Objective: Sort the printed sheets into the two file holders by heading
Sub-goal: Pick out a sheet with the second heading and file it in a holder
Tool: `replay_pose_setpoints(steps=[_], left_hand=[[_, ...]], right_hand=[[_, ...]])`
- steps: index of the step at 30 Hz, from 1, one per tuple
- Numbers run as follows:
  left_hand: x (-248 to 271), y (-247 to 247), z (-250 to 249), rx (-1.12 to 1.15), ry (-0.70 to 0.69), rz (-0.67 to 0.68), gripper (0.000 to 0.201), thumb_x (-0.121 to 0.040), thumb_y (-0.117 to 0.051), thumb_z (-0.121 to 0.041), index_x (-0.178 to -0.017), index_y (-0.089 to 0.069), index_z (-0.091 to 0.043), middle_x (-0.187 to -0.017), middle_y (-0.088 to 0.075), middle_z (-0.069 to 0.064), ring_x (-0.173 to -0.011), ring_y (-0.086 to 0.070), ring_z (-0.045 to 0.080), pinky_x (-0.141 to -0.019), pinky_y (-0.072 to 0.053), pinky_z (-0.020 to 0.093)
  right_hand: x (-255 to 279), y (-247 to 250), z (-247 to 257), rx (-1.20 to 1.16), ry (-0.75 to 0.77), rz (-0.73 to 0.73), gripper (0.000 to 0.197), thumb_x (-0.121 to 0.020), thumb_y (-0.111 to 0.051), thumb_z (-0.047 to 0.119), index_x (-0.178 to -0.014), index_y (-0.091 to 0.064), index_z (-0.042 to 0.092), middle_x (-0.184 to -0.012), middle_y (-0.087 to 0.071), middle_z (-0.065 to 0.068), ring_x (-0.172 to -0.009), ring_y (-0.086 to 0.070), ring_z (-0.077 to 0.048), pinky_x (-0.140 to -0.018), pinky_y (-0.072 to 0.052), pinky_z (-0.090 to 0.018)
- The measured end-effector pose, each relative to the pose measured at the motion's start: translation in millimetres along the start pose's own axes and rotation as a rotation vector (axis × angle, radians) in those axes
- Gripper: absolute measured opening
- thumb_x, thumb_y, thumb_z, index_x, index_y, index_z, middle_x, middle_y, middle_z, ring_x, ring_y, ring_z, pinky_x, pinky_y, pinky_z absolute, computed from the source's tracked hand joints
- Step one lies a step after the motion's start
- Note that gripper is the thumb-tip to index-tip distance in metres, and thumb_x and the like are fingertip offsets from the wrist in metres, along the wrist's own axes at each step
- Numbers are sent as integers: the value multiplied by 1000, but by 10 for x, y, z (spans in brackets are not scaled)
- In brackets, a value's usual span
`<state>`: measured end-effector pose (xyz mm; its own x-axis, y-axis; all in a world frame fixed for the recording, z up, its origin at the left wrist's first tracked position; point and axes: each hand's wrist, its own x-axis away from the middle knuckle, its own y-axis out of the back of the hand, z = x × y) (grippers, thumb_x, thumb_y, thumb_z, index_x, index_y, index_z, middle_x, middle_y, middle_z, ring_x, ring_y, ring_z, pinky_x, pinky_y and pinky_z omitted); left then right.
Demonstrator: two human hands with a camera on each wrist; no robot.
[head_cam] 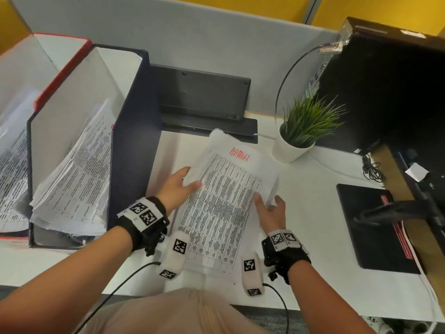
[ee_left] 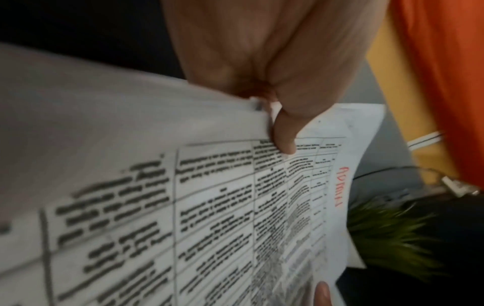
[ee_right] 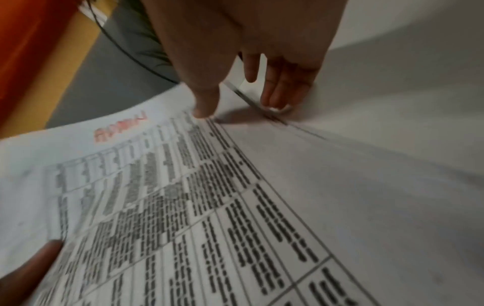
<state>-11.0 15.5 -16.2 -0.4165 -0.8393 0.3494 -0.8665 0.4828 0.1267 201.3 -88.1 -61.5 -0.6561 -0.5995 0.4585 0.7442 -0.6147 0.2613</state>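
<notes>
The printed sheet (head_cam: 224, 203), a table of dense text with a red handwritten heading at its far edge, was held over the white worktop (head_cam: 313, 213), just right of the dark blue file holder (head_cam: 134, 131). The left hand (head_cam: 177, 186) gripped the sheet's left edge, thumb curled over the printed face and the other fingers hidden beneath the paper. In the left wrist view that thumb (ee_left: 284, 134) pressed down on the table's top rows. The right hand (head_cam: 271, 210) was at the sheet's right edge, its thumb on the printed face; the right wrist view showed its fingers (ee_right: 275, 91) fairly straight, reaching down past the paper's edge toward the worktop, so whether they truly clasped the sheet could not be told. The dark blue file holder already carried a slumped stack of printed pages (head_cam: 77, 169), and left of it stood the red-edged file holder (head_cam: 60, 71) with more pages. Right of the sheet was a small potted plant (head_cam: 301, 131).
</notes>
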Motion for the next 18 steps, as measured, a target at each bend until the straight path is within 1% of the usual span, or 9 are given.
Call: replay_pose_setpoints(steps=[2, 3, 6, 8, 10, 13, 15, 17, 18], left_hand=[[12, 28, -135, 83, -34, -9, 29, -90, -57, -13, -118, -54, -18, -117, -64, 4, -105, -62, 18, -90, -51, 37], [18, 38, -198, 105, -57, -21, 30, -89, -58, -13, -119, -54, -16, -116, -65, 4, -104, -63, 17, -89, -51, 36], [42, 52, -378, 128, -179, -84, 32, -86, -61, -10, -117, -55, -15, -112, -66, 2, -105, -63, 18, -88, -51, 35], [79, 47, -486, 157, -273, -131, 31, -85, -62, -6, -109, -57, -25, -112, -66, -2, -106, -63, 15, -88, -51, 31], [125, 49, -558, 158, -358, -188, 34, -84, -64, -5, -104, -58, -32, -110, -66, -8, -104, -64, 8, -86, -52, 25], [213, 26, -550, 147, -401, -266, 32, -79, -71, -10, -100, -59, -31, -99, -66, -16, -91, -65, -3, -76, -53, 14], [251, -42, -487, 149, -360, -292, 30, -78, -72, -12, -105, -62, -21, -100, -67, -10, -88, -65, -1, -73, -53, 13], [269, -118, -439, 155, -351, -325, 30, -81, -68, -9, -111, -62, -10, -104, -66, -2, -87, -64, 1, -71, -52, 10], [274, -138, -442, 162, -364, -349, 28, -83, -66, -7, -111, -62, -9, -102, -66, -1, -85, -64, 1, -69, -51, 8]], right_hand=[[30, 58, 146, -98, -9, 118, 64, -84, -63, 42, -138, -41, 15, -132, -54, -5, -115, -56, -23, -100, -45, -36], [54, 81, 229, -87, 46, 159, 52, -86, -61, 39, -131, -50, 15, -129, -58, -6, -112, -58, -21, -99, -45, -35], [140, 80, 543, -76, 331, 82, 31, -90, -59, 22, -120, -60, 14, -118, -64, -3, -103, -61, -13, -90, -48, -26], [241, 46, 755, -194, 480, 30, 24, -90, -59, 16, -114, -62, 16, -110, -66, 2, -99, -63, -5, -86, -51, -19], [328, 13, 876, -300, 561, 29, 20, -89, -60, 15, -106, -62, 26, -104, -67, 14, -98, -64, 2, -85, -52, -14], [433, -38, 848, -381, 606, 79, 23, -87, -63, 12, -103, -62, 28, -100, -69, 17, -99, -65, 0, -81, -52, -13], [483, -99, 779, -392, 578, 93, 26, -85, -65, 9, -107, -61, 21, -100, -68, 13, -96, -66, -3, -79, -53, -15], [515, -150, 758, -391, 535, 77, 24, -84, -66, 10, -102, -61, 23, -96, -67, 14, -95, -66, -6, -82, -54, -17], [522, -156, 773, -399, 526, 67, 22, -83, -67, 11, -98, -61, 26, -95, -67, 17, -95, -66, -5, -85, -53, -19]])
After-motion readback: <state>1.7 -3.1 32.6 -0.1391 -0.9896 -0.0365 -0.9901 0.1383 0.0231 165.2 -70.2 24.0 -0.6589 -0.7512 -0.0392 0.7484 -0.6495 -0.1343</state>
